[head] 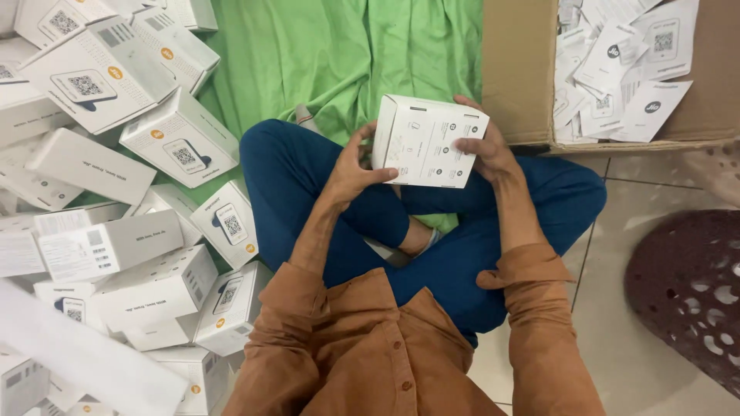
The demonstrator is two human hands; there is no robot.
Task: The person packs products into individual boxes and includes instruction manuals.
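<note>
Person sits cross-legged on floor, head view looks down. Both hands hold one white box (428,141) above the lap, w/ printed icons side facing up. Left hand (351,168) clamped on box's left edge, thumb on top face, fingers curled under. Right hand (484,146) grips the right edge, fingers wrapped over the top-right corner. Box is tilted a bit, over blue trousers (308,173), near front edge of green cloth (347,54). Pile of same white boxes (116,223) heaped along left side of the cloth & floor. Open cardboard carton (520,69) at top right, just beyond the right hand, full of loose white leaflets (624,62). Dark perforated mat (690,300) on tiles at right edge.
</note>
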